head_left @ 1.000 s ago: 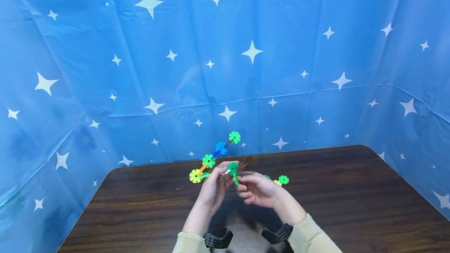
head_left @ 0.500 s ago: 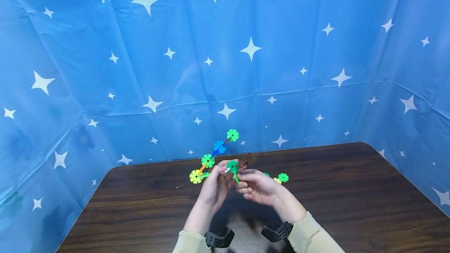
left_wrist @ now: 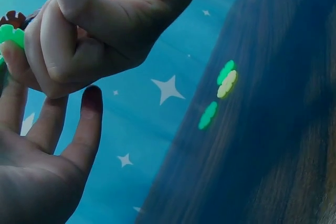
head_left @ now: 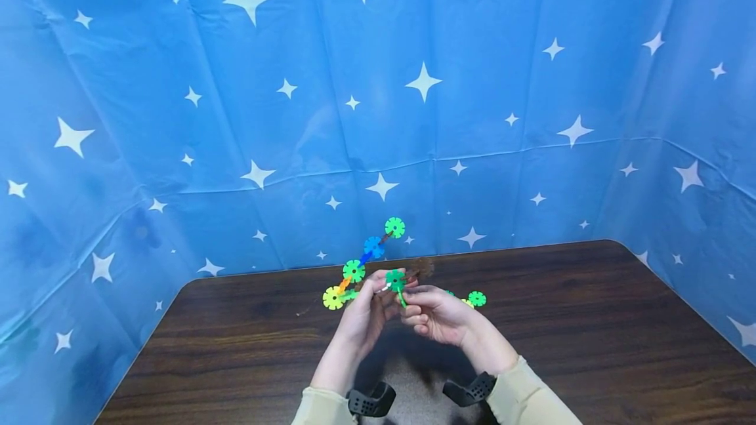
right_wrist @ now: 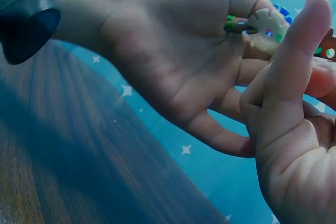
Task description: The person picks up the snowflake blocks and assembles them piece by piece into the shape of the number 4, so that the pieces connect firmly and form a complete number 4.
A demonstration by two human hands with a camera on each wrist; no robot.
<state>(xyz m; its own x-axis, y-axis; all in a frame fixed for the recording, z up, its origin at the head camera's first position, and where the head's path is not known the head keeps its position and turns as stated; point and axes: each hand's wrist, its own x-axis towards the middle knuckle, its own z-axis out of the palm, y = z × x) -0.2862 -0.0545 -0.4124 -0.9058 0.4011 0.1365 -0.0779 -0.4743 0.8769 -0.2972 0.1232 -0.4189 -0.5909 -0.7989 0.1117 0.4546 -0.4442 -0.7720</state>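
A chain of notched plastic discs is held up in front of me. Its yellow disc (head_left: 333,298), bright green disc (head_left: 354,271), blue disc (head_left: 373,247) and far green disc (head_left: 394,227) slant away, linked by edge-on discs. My left hand (head_left: 360,326) grips the chain near a white disc (right_wrist: 257,41), with a darker green disc (head_left: 396,279) beside its fingertips. My right hand (head_left: 443,318) pinches a light green disc (head_left: 402,298), seen edge-on against the darker green one. Fingers hide where they meet. Brown discs (head_left: 422,267) stick out behind the hands.
On the wooden table (head_left: 236,346), past my right hand, lie a loose green disc (head_left: 477,298), a pale yellow disc (left_wrist: 227,84) and another green disc (left_wrist: 208,115). A blue star-patterned curtain (head_left: 472,84) stands around the table's far and side edges.
Both hands keep their hold in nearly the same place. The light green disc in my right fingers has turned slightly and now looks thinner, more edge-on.
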